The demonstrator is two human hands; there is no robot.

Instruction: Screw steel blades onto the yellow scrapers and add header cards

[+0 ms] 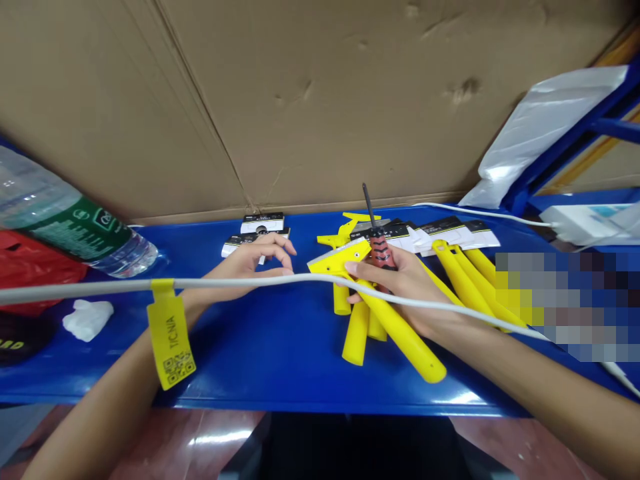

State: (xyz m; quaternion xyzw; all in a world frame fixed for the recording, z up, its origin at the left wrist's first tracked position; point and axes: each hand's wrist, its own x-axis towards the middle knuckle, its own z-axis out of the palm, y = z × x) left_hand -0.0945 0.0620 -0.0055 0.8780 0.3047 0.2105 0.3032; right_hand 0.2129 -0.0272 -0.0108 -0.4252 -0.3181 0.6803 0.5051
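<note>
My right hand point(413, 280) grips a yellow scraper point(403, 330), its head pointing left and its handle slanting down to the right. The same hand also holds a screwdriver point(381, 252) with a red and black handle, its shaft pointing up. Over the blue table, my left hand point(255, 263) is empty, with fingers curved and thumb apart, a little left of the scraper's head. Beneath the right hand lie several more yellow scrapers point(356, 337). Other yellow handles point(463, 283) lie to its right. Printed packets point(263, 223) rest behind my left hand.
A pale cable point(280, 280) with a yellow tag point(171, 343) crosses in front of both forearms. On the left are a tilted water bottle point(80, 220) and crumpled tissue point(89, 319). Cardboard point(320, 100) stands behind the blue table point(280, 360). More packets point(447, 233) lie at the back right.
</note>
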